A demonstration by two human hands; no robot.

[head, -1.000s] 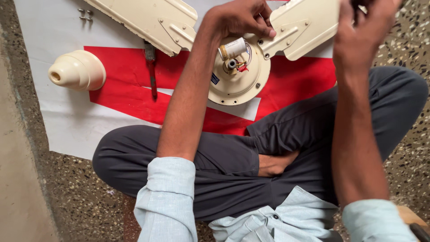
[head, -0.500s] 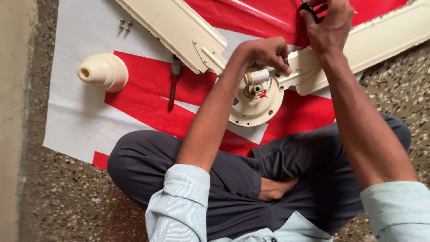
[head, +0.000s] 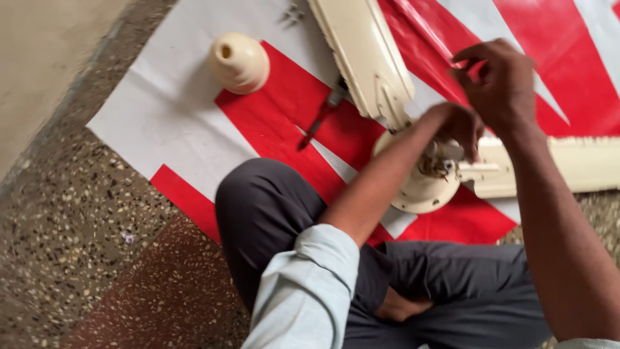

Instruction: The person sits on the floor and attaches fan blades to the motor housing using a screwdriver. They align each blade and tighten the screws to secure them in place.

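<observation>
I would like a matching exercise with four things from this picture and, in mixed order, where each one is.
Things:
1. dome-shaped cream cover
2. left hand
3. right hand
4. small screws

Places:
A. raised above the red sheet
B. on the fan motor hub
C. at the top edge, beside a fan blade
D. alone on the sheet, upper left

Pairs: 1-D, 2-B, 3-A, 4-C

One head-worn camera looks steeply down, tilted, close over the lap and the red-and-white plastic sheet point(head: 194, 129) on the speckled stone floor point(head: 77, 245).
</observation>
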